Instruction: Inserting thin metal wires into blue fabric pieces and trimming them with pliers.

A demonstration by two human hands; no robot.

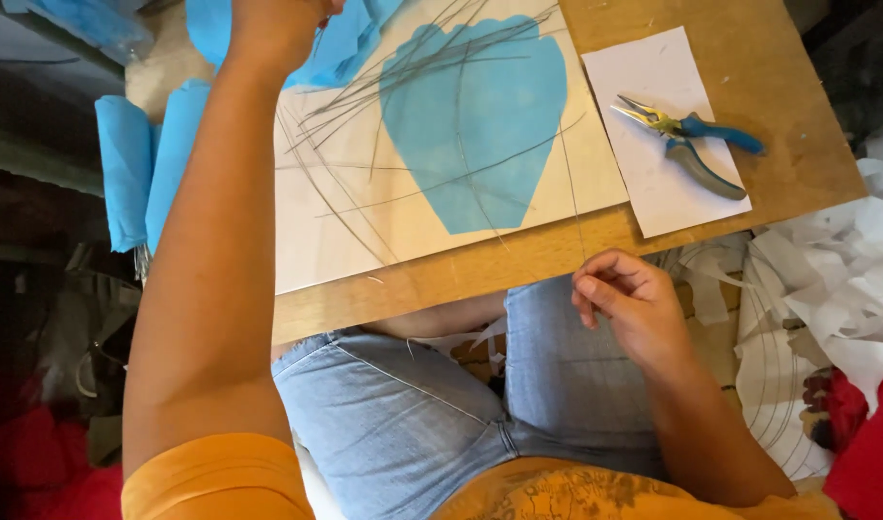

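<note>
the right hand [623, 300] sits in the lower right of the frame, just below the near edge of the worktop [807, 144], a brown wooden board resting across the person's lap. its fingers are curled in and pinched on the lower end of a thin wire [569, 183], which runs up from the fingertips across the board and over the white sheet [336, 231].

the left hand [273, 24] is at the top of the frame, left of centre, reached far forward with the forearm crossing the left side of the picture. it is cut off by the top edge, so whether it is open or closed cannot be told; it lies against crumpled blue tissue paper [350, 48].

on the white sheet, in the upper middle, lies a blue paper petal shape [475, 116], rounded at the top and narrowing toward the bottom. a loose bundle of thin wires [403, 67] fans across it and the sheet.

at the upper right, a smaller white paper [653, 193] lies on the board with blue-handled pliers [692, 140] on it.

rolled blue paper [138, 164] lies at the left edge of the board. white paper scraps [846, 260] are heaped at the right.
</note>
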